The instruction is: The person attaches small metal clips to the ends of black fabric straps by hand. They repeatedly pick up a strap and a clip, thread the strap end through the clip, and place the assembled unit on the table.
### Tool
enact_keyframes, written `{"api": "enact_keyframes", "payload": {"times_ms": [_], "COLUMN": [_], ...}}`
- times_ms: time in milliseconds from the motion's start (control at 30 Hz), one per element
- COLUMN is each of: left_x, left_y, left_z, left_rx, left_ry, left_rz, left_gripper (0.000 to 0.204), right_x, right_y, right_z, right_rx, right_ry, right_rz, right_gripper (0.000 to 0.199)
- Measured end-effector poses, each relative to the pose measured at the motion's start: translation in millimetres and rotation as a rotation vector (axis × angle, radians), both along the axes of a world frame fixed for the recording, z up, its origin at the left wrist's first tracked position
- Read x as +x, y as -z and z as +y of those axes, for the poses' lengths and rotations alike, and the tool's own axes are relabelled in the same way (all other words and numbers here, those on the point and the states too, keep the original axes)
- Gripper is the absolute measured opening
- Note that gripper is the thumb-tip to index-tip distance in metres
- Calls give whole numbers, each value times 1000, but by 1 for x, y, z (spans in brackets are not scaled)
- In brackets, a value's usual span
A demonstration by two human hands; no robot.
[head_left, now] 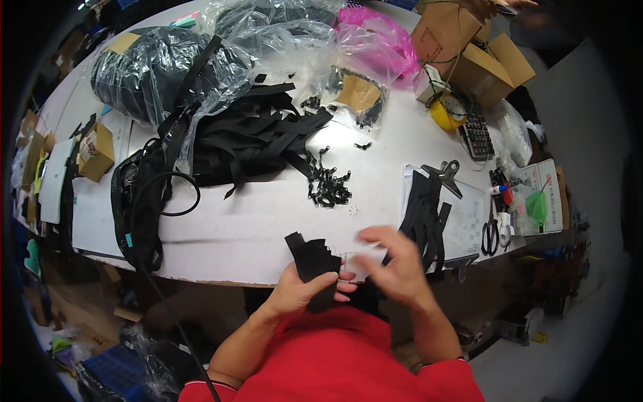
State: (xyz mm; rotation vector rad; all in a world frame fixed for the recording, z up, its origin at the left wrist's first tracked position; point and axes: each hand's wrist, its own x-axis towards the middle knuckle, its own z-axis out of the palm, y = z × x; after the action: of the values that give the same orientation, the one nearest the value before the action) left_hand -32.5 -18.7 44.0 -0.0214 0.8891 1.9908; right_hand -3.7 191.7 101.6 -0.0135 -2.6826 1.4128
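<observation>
Two hands [305, 291] [395, 264], one pair of scissors [490, 234], one calculator [477, 136], one tape roll [447, 110], one clipboard [462, 214], two brown boxes [445, 30] [492, 70], and one pink bag [382, 37].

Brown cartons [469, 50], clear bags [268, 33]

We have a single view, from a wide fisheye camera worn on the head, looking steeply down over the white table [268, 221]. Our own chest and forearms enter from the lower edge, close under the lens, nearer to us than the table's front rim. The table's far side curves toward the top of the frame, and its straight edges bow outward near the dark rim. With only one camera, no second view overlaps it.
</observation>
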Motion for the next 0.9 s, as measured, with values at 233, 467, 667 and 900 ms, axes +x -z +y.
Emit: {"api": "enact_keyframes", "payload": {"times_ms": [233,467,667,900], "left_x": [-6,4,10,11], "left_y": [19,-1,0,4], "left_z": [-17,-5,-3,-4], "left_rx": [-189,-196,-345,-332], "left_ry": [-342,-180,-319,-269], "left_rz": [209,340,466,451], "left_gripper": [30,27,27,32], "right_x": [4,8,18,18], "right_y": [30,34,28,31], "right_z": [-17,-26,-25,-24], "right_rx": [-570,-837,-782,-620], "right_ry": [-103,-124,36,25], "right_rz": [48,-104,-250,-213], "right_gripper": [17,20,26,26]}}
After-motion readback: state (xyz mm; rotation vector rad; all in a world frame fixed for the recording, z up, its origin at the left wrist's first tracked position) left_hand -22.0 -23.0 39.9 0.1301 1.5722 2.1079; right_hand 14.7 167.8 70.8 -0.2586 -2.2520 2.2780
